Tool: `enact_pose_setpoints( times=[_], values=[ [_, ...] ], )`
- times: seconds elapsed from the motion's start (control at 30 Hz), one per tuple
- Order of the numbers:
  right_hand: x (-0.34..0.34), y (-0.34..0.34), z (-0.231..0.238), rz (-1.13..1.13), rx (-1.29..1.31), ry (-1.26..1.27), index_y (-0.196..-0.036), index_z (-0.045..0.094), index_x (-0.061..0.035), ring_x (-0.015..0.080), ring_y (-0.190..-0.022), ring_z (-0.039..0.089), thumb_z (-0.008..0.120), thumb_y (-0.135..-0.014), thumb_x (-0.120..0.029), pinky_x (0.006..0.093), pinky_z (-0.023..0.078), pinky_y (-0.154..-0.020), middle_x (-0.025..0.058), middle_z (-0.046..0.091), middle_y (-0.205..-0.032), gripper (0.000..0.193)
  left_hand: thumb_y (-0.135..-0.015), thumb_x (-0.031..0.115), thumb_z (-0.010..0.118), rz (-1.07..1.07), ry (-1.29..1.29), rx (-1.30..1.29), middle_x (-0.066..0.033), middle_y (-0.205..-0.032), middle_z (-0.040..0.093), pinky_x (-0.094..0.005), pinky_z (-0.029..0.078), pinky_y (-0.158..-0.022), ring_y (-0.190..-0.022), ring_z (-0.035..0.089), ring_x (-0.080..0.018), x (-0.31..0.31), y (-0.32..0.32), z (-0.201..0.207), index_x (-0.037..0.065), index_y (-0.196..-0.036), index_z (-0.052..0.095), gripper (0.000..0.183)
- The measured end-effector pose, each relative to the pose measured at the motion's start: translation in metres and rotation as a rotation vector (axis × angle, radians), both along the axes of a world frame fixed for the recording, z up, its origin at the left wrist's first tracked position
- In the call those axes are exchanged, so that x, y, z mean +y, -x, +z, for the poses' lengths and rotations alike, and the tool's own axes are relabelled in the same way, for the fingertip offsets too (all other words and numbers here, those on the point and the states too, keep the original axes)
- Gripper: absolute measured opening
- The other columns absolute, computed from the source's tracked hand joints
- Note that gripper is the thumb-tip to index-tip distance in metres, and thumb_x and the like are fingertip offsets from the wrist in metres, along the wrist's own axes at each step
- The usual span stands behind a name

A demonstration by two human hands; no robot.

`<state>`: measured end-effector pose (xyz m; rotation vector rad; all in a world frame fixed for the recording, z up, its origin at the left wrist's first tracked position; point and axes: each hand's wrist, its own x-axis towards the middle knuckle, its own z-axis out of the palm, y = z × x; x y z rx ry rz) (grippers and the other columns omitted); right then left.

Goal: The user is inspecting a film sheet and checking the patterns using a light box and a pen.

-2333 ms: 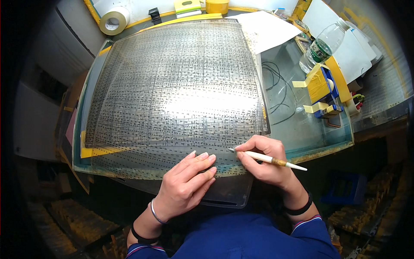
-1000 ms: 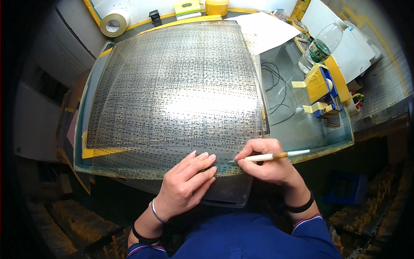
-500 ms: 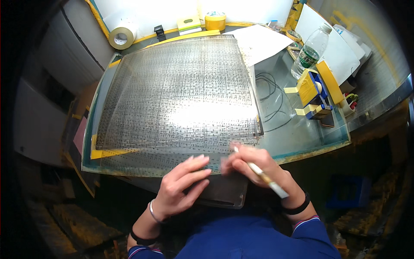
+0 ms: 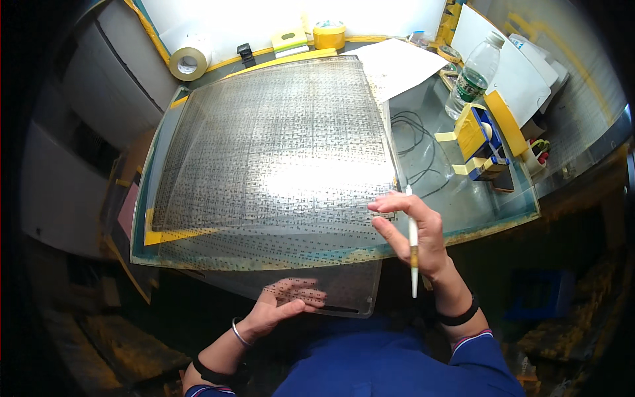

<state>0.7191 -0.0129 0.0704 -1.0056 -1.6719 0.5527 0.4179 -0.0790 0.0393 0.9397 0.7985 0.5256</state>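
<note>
A large see-through film sheet with rows of dark printed marks lies over the glass-topped table, and its near part hangs past the front edge. My left hand is at this overhanging part, with its fingers showing through the film beneath and its thumb along the near border. Above the sheet's near right corner is my right hand, thumb and forefinger apart. A slim white pen-like tool with a brownish band rests in that hand, upright in the picture.
On the right stand a plastic bottle, a blue tape dispenser and a coiled dark cable. Along the back are a tape roll, a yellow tub and white paper. The table's front edge is curved.
My left hand has moved down from above the sheet to its overhanging near part, fingers now underneath. My right hand has moved up and right, and the pen-like tool has swung closer to upright.
</note>
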Motion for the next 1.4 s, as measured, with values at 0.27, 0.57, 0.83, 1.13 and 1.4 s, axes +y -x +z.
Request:
enact_pose_setpoints(
  times=[0.27,0.57,0.83,1.13,1.4],
  values=[
    [-0.002,0.000,-0.002,-0.153,-0.119,0.013,-0.104,0.063,-0.0045,0.0337,-0.119,0.056,0.080,-0.077,-0.007,0.0412,0.044,-0.101,0.0172,0.067,-0.120,0.032,-0.095,0.001,0.051,0.197,-0.298,-0.044,-0.0277,-0.143,0.045,-0.0462,0.051,-0.099,-0.122,0.058,-0.0363,0.008,-0.028,0.033,-0.006,-0.117,0.058,0.025],
    [-0.005,0.022,0.011,-0.089,-0.139,-0.022,-0.108,0.063,-0.0056,0.0349,-0.116,0.057,0.081,-0.078,-0.012,0.0410,0.045,-0.099,0.0189,0.063,-0.127,0.036,-0.072,0.000,0.056,0.305,-0.196,-0.489,-0.0305,-0.152,0.031,-0.0612,0.037,-0.109,-0.138,0.035,-0.0507,0.023,-0.020,0.025,-0.004,-0.093,0.063,0.022],
    [-0.005,0.043,0.004,-0.022,0.212,0.018,-0.095,0.066,-0.0021,0.0234,-0.092,0.072,0.071,-0.081,0.007,0.0298,0.058,-0.079,0.0153,0.073,-0.103,0.017,-0.065,0.008,0.060,0.305,-0.006,-0.684,-0.0279,-0.156,0.024,-0.0614,0.024,-0.115,-0.145,0.022,-0.0479,0.025,-0.033,0.029,0.003,-0.108,0.055,0.043],
    [-0.008,0.044,0.003,0.028,0.172,-0.122,-0.091,0.062,0.0006,0.0215,-0.091,0.071,0.069,-0.082,0.012,0.0298,0.058,-0.080,0.0196,0.071,-0.102,0.016,-0.059,0.026,0.063,0.304,0.043,-0.662,-0.0228,-0.161,0.015,-0.0529,0.009,-0.122,-0.149,0.014,-0.0398,0.025,-0.055,0.039,0.012,-0.150,0.028,0.098],
    [-0.010,0.045,0.002,0.019,0.160,-0.134,-0.091,0.062,-0.0009,0.0246,-0.091,0.071,0.070,-0.080,0.013,0.0320,0.058,-0.078,0.0194,0.072,-0.101,0.019,-0.057,0.034,0.063,0.289,0.069,-0.615,-0.0199,-0.160,0.020,-0.0498,0.011,-0.122,-0.147,0.021,-0.0377,0.023,-0.054,0.041,0.017,-0.145,0.040,0.093]
  ],
)
